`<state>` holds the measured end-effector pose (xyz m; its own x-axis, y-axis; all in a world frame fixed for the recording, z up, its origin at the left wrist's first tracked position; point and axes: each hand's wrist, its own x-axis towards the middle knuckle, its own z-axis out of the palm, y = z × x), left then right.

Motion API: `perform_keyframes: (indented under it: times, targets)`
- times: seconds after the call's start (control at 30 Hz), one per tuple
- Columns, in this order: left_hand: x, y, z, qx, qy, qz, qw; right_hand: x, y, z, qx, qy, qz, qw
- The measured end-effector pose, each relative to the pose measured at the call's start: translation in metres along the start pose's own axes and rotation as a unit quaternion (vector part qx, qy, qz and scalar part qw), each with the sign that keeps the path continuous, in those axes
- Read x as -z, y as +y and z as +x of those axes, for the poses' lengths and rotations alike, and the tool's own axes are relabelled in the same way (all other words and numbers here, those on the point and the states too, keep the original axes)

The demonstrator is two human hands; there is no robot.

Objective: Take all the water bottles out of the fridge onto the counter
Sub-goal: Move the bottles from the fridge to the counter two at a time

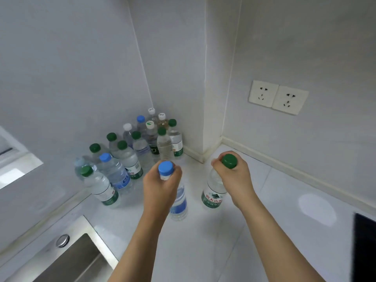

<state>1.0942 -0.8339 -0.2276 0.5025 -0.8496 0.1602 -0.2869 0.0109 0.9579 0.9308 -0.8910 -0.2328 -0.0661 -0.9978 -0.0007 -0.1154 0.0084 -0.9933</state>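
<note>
Both hands were curled around the necks of upright bottles. By the left hand [160, 186] a blue-capped bottle [179, 202] was gripped just under its cap, the fingers wrapped round the neck and shoulder; its base was seen low against the white counter [203, 241], though whether it was touching or held just above could not be told. By the right hand [234, 176] a green-capped bottle [212, 197] with a green label was held in the same way, the cap showing above the curled fingers and the base likewise at or just above the counter. The two held bottles were kept near each other but apart, with bare counter between them.

Nearer than the left grip, and to its left, the steel sink [71, 259] was set into the counter, with a round metal fitting [62, 240] on its rim. Nearer than the right grip, and far to its right, a dark panel [365, 247] was cut off by the picture's edge.

Beyond the left grip and to its left, a cluster of bottles [130, 155] was stood upright on the counter, packed close together and reaching back into the wall corner; green, blue and white caps were seen among them. Beyond the right grip, higher on the wall, two white sockets [277, 97] were mounted side by side.
</note>
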Motion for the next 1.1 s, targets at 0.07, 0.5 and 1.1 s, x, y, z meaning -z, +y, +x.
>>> perform_keyframes:
  times: [0.07,0.5,1.1]
  targets:
    - [0.011,-0.015,0.016,0.010,0.022,-0.002,1.000,-0.027,0.006,0.012,0.001,-0.016,0.004,1.000]
    - [0.034,-0.109,0.103,0.077,0.101,-0.041,0.991,-0.186,0.041,0.098,0.008,-0.119,-0.036,0.992]
    - [0.042,-0.176,0.105,0.113,0.010,0.001,0.993,-0.240,0.059,0.115,0.014,-0.169,-0.164,0.972]
